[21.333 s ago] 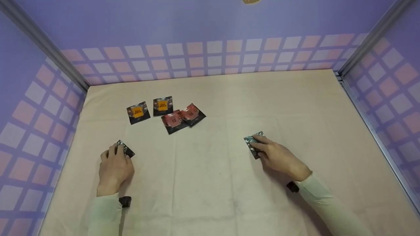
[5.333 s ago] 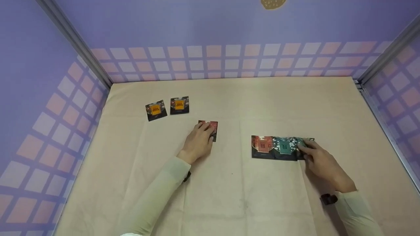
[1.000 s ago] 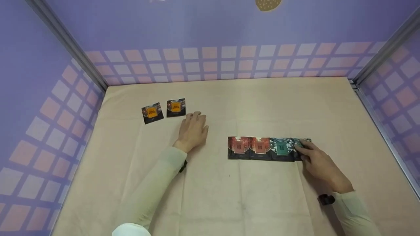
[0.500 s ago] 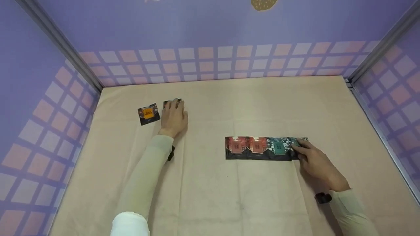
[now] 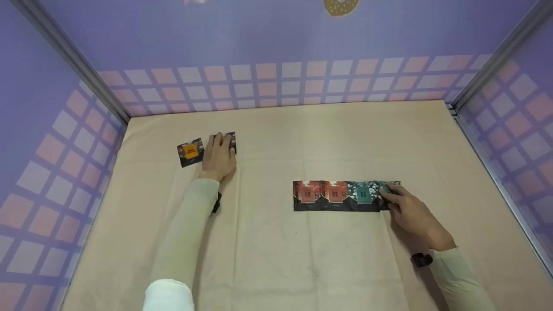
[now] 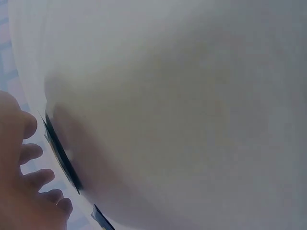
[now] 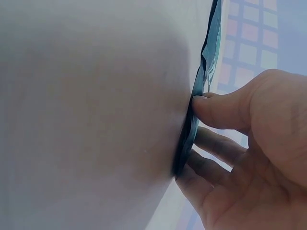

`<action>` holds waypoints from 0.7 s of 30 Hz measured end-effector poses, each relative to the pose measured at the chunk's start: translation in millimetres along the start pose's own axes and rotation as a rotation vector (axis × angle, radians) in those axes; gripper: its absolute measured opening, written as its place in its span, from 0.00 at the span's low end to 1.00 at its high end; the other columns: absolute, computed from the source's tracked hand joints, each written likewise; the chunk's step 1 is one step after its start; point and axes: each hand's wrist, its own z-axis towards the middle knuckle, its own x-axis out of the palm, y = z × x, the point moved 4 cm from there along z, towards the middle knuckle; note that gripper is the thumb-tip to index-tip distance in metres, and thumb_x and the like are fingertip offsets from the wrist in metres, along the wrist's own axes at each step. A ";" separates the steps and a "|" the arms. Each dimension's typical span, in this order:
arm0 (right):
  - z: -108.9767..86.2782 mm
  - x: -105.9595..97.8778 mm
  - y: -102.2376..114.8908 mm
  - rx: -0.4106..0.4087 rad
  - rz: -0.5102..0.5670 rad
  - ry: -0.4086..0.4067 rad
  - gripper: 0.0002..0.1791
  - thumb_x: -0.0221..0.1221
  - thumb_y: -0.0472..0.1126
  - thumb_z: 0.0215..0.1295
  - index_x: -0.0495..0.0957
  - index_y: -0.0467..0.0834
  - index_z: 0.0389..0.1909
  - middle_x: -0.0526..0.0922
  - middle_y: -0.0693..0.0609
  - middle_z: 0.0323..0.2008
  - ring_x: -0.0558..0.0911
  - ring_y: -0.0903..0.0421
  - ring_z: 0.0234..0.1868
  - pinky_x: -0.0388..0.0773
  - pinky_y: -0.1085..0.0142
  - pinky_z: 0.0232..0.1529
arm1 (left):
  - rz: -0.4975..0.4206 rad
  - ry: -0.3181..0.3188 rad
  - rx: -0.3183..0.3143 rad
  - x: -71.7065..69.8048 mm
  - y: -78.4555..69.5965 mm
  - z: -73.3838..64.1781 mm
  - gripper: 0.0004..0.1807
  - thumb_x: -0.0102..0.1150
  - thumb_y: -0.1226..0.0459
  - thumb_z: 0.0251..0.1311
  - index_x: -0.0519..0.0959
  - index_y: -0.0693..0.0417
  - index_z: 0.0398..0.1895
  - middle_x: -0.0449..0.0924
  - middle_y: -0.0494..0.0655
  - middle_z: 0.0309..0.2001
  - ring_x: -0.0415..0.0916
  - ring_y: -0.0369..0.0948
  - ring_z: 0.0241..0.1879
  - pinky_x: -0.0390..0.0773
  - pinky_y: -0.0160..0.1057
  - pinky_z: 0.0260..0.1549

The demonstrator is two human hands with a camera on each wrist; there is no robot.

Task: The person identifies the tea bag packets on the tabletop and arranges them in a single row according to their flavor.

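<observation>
In the head view, my left hand (image 5: 219,157) lies over a dark square sachet (image 5: 233,141), covering most of it. Its fingers are loosely bent, and the left wrist view shows the fingertips close above this sachet (image 6: 62,155); contact cannot be made out. Just left of the hand lies another sachet with an orange label (image 5: 191,152). On the right, my right hand (image 5: 414,216) holds the end green sachet (image 5: 383,202) of a row, thumb and fingers at its edges. The row continues leftward with a green sachet (image 5: 363,195), a red sachet (image 5: 335,194) and another red sachet (image 5: 307,194).
A cream cloth (image 5: 268,259) with fold lines covers the table. Purple walls with pink and white checks (image 5: 278,82) stand behind and at both sides, with grey metal posts in the corners. Each wrist carries a black device (image 5: 421,259).
My left hand has moved left and away from me, onto the right one of the orange-label sachets. Earlier it added a red sachet to the row. My right hand keeps its hold.
</observation>
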 end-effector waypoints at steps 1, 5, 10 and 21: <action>0.4 -0.1 0.2 0.002 0.000 0.001 0.25 0.54 0.28 0.77 0.73 0.30 0.73 0.66 0.27 0.76 0.69 0.24 0.73 0.76 0.32 0.62 | 0.002 0.006 -0.005 0.3 0.2 -0.3 0.30 0.40 0.61 0.83 0.60 0.64 0.83 0.50 0.69 0.83 0.43 0.67 0.84 0.45 0.62 0.83; 0.2 -0.4 0.3 0.015 -0.003 0.000 0.25 0.54 0.27 0.77 0.73 0.31 0.73 0.66 0.28 0.76 0.69 0.24 0.73 0.76 0.32 0.63 | 0.020 0.031 -0.019 3.8 0.0 -0.3 0.30 0.40 0.61 0.83 0.60 0.65 0.82 0.51 0.69 0.83 0.44 0.67 0.84 0.45 0.61 0.83; -1.1 0.0 0.5 0.034 0.004 0.001 0.25 0.54 0.27 0.77 0.73 0.32 0.73 0.65 0.28 0.77 0.68 0.24 0.74 0.74 0.32 0.65 | 0.012 0.048 -0.029 6.9 -1.8 -0.3 0.30 0.40 0.61 0.83 0.60 0.64 0.83 0.51 0.68 0.84 0.45 0.66 0.84 0.46 0.60 0.83; 1.0 1.3 -0.5 0.039 0.003 0.021 0.25 0.53 0.28 0.78 0.72 0.32 0.74 0.64 0.29 0.77 0.67 0.24 0.75 0.74 0.32 0.65 | -0.028 0.056 -0.010 4.9 -6.8 -7.9 0.30 0.43 0.60 0.83 0.60 0.65 0.82 0.52 0.68 0.83 0.48 0.64 0.84 0.55 0.63 0.80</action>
